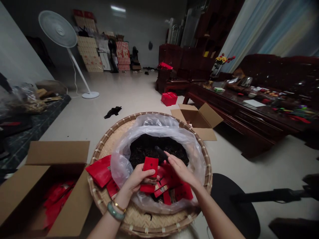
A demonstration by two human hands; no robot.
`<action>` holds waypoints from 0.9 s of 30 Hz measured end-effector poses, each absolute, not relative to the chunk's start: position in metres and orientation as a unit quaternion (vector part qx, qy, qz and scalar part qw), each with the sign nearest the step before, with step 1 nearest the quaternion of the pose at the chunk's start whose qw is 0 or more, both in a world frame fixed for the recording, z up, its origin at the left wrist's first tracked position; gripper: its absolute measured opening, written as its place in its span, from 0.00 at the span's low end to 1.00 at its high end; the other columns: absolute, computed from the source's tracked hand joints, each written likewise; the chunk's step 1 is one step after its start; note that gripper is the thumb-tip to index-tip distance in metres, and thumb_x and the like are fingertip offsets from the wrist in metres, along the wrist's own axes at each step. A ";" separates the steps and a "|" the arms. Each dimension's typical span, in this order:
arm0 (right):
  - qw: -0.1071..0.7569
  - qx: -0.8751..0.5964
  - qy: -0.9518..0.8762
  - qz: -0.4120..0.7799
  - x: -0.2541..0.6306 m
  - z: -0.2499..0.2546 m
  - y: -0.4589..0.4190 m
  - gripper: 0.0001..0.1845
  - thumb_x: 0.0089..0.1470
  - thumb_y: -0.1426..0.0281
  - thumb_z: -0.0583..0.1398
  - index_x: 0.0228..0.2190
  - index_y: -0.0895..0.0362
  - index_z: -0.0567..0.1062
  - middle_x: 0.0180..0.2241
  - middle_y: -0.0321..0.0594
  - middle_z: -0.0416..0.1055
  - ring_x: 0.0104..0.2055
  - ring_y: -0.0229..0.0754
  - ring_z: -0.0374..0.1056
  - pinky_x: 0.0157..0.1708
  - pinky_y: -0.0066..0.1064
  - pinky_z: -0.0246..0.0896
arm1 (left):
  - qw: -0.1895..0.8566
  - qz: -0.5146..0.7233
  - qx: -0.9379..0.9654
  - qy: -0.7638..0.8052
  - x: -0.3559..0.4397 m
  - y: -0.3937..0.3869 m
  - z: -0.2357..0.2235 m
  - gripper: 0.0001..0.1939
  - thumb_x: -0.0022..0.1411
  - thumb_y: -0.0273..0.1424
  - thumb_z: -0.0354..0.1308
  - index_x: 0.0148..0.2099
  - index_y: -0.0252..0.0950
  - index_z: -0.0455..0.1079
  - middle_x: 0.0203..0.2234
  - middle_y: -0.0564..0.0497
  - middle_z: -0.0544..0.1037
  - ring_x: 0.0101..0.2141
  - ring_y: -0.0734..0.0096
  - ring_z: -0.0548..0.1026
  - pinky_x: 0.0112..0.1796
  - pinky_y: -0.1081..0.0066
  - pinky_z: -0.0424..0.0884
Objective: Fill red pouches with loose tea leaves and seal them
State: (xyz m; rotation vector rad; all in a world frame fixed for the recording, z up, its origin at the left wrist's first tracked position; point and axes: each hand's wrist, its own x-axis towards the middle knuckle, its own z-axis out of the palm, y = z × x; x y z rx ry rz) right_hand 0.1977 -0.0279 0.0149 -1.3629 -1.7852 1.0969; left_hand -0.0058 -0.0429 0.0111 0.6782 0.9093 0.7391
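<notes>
My left hand [137,177] is closed on a small red packet [151,163], held upright with the thumb across its front. Against the fingers of my right hand [179,167] lies a black handle [161,153]; the far part of that tool is hard to make out. Both hands are over a clear plastic bag [119,162] with its mouth folded wide, filled with dark loose leaves [142,149] that look like tea. Several more red packets [183,192] lie on the near side of the bag. The bag sits in a round woven bamboo tray [134,224].
At left, an open cardboard box [58,152] holds red packets [58,199]. Another open box [210,114] stands beyond the tray, near a red box [169,99] and a dark wooden table [231,109]. A black round base [231,205] is at right; a white fan [91,95] stands farther back.
</notes>
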 end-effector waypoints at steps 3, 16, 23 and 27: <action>0.259 -0.516 -0.729 0.366 0.200 0.034 -0.029 0.26 0.56 0.56 0.51 0.52 0.55 0.67 0.52 0.45 0.66 0.53 0.46 0.63 0.53 0.39 0.54 | 0.779 0.337 0.331 0.412 -0.005 -0.043 0.009 0.23 0.42 0.33 0.68 0.42 0.27 0.71 0.31 0.39 0.80 0.30 0.61 0.79 0.29 0.70 0.74; 0.165 -0.487 -0.789 0.335 0.185 0.061 -0.023 0.16 0.54 0.61 0.55 0.36 0.56 0.79 0.32 0.38 0.77 0.31 0.42 0.70 0.30 0.27 0.56 | 0.770 0.325 0.336 0.433 -0.001 -0.046 0.007 0.20 0.41 0.32 0.69 0.37 0.29 0.70 0.28 0.44 0.79 0.28 0.63 0.78 0.29 0.68 0.74; 0.153 -0.479 -0.797 0.334 0.188 0.061 -0.022 0.17 0.54 0.61 0.55 0.36 0.57 0.79 0.30 0.38 0.77 0.30 0.41 0.69 0.27 0.25 0.52 | 0.758 0.384 0.324 0.416 0.000 -0.043 0.007 0.27 0.45 0.35 0.67 0.47 0.32 0.68 0.34 0.45 0.79 0.29 0.65 0.77 0.31 0.68 0.73; 0.165 -0.478 -0.791 0.344 0.186 0.059 -0.022 0.18 0.53 0.59 0.56 0.40 0.56 0.78 0.36 0.40 0.77 0.34 0.44 0.70 0.29 0.26 0.55 | 0.743 0.453 0.302 0.389 0.002 -0.039 0.009 0.23 0.50 0.40 0.63 0.46 0.32 0.70 0.34 0.45 0.79 0.30 0.69 0.76 0.32 0.73 0.71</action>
